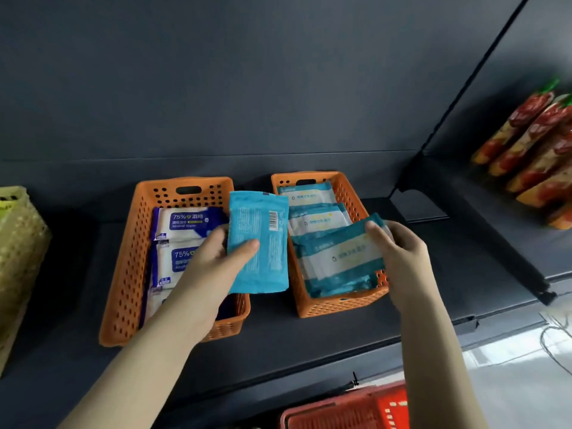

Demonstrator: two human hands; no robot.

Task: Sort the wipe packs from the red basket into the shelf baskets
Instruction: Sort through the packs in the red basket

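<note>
Wipe packs sit in two orange baskets on the dark shelf [278,335] I'm watching. The left hand [210,274] pinches one blue pack [258,243], barcode up, thumb on its face, held in the air over the gap between the baskets. The right hand [402,255] curls its fingers on a teal-and-white pack [343,255] lying on top of the right basket [346,305], where I count three more. The left basket [130,258] holds three alcohol packs [185,224], the nearest half hidden by the forearm. Bare shelf runs in front of both. The red basket [340,410] shows at the bottom edge.
</note>
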